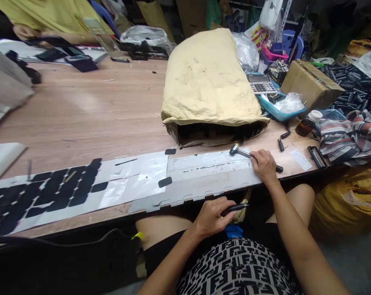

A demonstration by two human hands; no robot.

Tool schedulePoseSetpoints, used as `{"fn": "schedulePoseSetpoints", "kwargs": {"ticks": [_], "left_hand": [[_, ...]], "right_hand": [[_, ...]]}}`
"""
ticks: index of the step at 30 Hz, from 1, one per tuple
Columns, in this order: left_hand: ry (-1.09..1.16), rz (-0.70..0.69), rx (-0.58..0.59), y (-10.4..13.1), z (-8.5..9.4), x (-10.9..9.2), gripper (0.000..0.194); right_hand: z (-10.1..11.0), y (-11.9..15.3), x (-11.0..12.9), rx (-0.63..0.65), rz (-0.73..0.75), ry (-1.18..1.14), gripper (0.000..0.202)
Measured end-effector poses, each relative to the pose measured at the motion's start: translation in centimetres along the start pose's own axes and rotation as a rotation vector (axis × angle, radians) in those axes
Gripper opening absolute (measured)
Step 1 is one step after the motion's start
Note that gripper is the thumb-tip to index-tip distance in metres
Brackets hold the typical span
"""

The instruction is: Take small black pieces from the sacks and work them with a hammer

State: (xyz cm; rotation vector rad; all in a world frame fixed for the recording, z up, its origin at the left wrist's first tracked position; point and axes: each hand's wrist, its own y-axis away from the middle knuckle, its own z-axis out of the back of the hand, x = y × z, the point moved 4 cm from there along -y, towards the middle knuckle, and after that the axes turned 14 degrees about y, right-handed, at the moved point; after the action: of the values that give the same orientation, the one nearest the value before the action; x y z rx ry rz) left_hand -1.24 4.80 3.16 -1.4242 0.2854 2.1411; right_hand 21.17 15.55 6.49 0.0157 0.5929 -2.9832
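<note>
My left hand (214,215) is closed round a slim black piece (238,207) over my lap, just off the table's front edge. The piece's dark tip points right. My right hand (264,164) is wrapped round the handle of a small hammer (242,153), whose metal head rests on or just over the white sheet (200,170) at the table's edge. The hammer's black grip end sticks out to the right of the hand. Behind the sheet lies a large tan paper sack (211,78), its dark open mouth facing me.
Flat black pieces (81,182) lie in rows on white sheets at the left. To the right are a calculator (261,83), a blue basket (283,107), a brown bottle (306,125), a cardboard box (311,86) and a striped cloth (342,135). Another person's hand (26,32) is at the top left.
</note>
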Motion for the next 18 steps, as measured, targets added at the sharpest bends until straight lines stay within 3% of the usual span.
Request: {"fn": "schedulePoseSetpoints", "kwargs": {"ticks": [5,8,11,14,18], "left_hand": [[-0.055,0.260,-0.105,2.0,-3.3,4.2,0.022],[-0.092,0.427,-0.145,1.5,-3.7,6.4,0.022],[-0.123,0.551,-0.165,1.1,-3.6,7.3,0.027],[-0.108,0.599,-0.127,1.2,-3.2,6.2,0.023],[0.136,0.485,0.096,0.2,-1.8,1.7,0.032]], "right_hand": [[0.0,0.0,0.1,0.000,0.000,0.015,0.025],[0.0,0.1,0.2,-0.004,0.001,0.029,0.025],[0.0,0.2,0.1,-0.003,0.000,0.031,0.025],[0.0,0.2,0.2,-0.005,0.001,0.024,0.025],[-0.1,0.3,0.2,-0.010,0.003,0.026,0.024]]}}
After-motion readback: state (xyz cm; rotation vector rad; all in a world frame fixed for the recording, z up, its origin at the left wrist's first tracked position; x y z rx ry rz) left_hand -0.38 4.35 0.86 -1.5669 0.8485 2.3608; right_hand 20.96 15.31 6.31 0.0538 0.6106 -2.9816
